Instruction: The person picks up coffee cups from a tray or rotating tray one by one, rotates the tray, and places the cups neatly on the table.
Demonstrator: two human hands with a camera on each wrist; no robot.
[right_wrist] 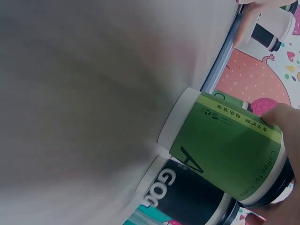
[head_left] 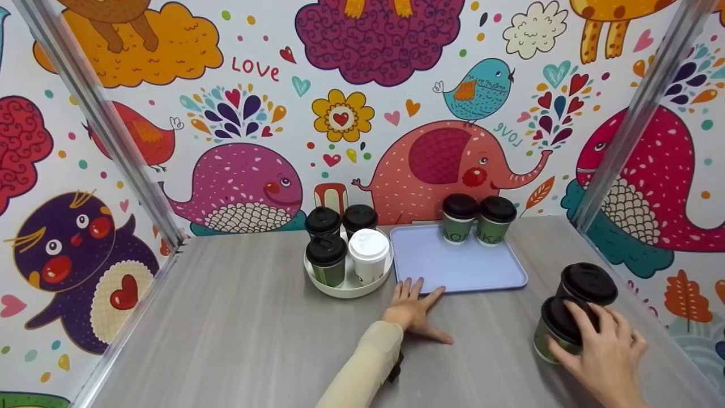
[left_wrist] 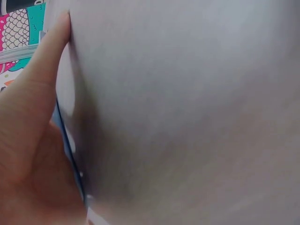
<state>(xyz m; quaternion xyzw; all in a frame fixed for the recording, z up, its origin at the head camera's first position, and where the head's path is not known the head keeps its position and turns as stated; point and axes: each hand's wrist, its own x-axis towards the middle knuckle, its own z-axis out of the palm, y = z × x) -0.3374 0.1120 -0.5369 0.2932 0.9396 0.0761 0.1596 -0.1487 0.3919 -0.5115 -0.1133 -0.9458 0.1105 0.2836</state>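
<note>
My right hand [head_left: 612,354] holds a green paper coffee cup [head_left: 545,339] with a black lid, thumb and fingers around its upper part. In the right wrist view this green cup [right_wrist: 229,150] stands on the table beside a dark coffee cup [right_wrist: 187,192], whose black lid [head_left: 589,282] shows just behind it in the head view. Spread out on the table, my left hand [head_left: 412,311] has its fingertips at the near edge of a pale blue tray [head_left: 453,272]. Two green coffee cups [head_left: 491,229] with black lids stand at the tray's back right.
Left of the tray, a round white tray [head_left: 342,292] carries several lidded cups, one with a white lid [head_left: 369,245]. The grey table [head_left: 243,317] meets patterned walls at the back and sides, with metal posts [head_left: 107,124] at the corners.
</note>
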